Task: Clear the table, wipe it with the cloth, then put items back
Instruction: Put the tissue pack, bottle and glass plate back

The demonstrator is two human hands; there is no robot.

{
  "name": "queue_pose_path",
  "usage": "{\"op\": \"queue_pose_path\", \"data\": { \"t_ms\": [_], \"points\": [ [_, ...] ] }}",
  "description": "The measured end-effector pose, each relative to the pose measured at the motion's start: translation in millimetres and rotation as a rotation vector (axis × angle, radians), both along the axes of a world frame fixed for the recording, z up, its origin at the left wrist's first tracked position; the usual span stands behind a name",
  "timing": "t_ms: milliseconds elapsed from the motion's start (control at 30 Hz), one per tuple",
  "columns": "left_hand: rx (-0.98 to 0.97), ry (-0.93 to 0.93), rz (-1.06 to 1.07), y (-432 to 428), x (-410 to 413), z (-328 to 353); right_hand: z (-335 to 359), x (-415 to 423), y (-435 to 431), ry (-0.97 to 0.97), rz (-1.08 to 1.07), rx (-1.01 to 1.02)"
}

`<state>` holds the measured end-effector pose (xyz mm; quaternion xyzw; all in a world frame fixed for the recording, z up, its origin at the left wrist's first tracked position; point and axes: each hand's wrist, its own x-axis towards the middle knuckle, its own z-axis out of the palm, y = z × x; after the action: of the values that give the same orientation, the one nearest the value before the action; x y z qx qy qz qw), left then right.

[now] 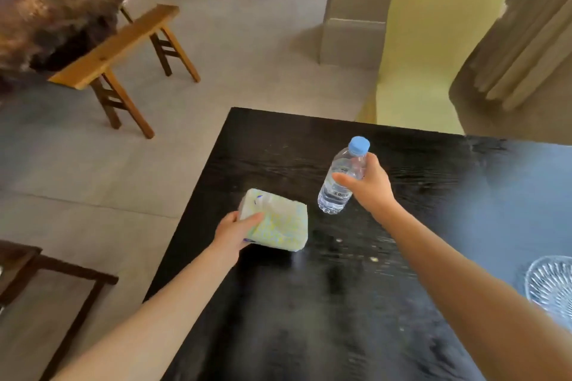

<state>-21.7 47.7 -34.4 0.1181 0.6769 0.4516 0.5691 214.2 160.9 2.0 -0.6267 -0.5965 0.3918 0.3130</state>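
A dark wooden table point(309, 318) fills the lower middle of the view. My left hand point(235, 233) grips the near left side of a soft tissue pack point(278, 221) with a pale green and yellow pattern, close to the table's left edge. My right hand point(370, 187) is wrapped around a clear water bottle point(339, 178) with a blue cap; the bottle tilts to the right and its base is at or just above the tabletop. A few pale crumbs point(374, 259) lie on the table in front of the bottle.
A cut-glass bowl point(549, 286) stands at the table's right edge. A chair with a yellow cover point(433, 49) stands beyond the far edge. On the floor to the left are a wooden bench point(120, 46) and a dark stool point(46, 263).
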Motion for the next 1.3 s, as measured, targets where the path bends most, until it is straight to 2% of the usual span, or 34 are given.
{"op": "queue_pose_path", "data": {
  "t_ms": [267,667,800,900,967,1100,1300],
  "points": [
    [-0.055,-0.026,0.106,3,-115,-31,-33,-172,48,0.043,0.16,-0.018],
    [-0.121,-0.087,0.09,10,-145,-52,-45,-280,67,-0.011,0.229,-0.025],
    [-0.124,-0.141,0.06,22,-138,-56,-47,-271,67,-0.002,0.294,-0.089],
    [-0.128,-0.183,0.038,29,-131,-59,-63,-233,56,-0.197,0.365,-0.263],
    [-0.124,-0.219,0.015,34,-125,-61,-77,-202,39,-0.262,0.296,-0.446],
    [-0.096,-0.319,-0.008,41,-109,-62,-95,-163,3,-0.076,0.145,-0.689],
    [-0.064,-0.248,-0.139,55,-99,-60,-98,-145,-10,0.139,0.034,-0.61]
  ]
}}
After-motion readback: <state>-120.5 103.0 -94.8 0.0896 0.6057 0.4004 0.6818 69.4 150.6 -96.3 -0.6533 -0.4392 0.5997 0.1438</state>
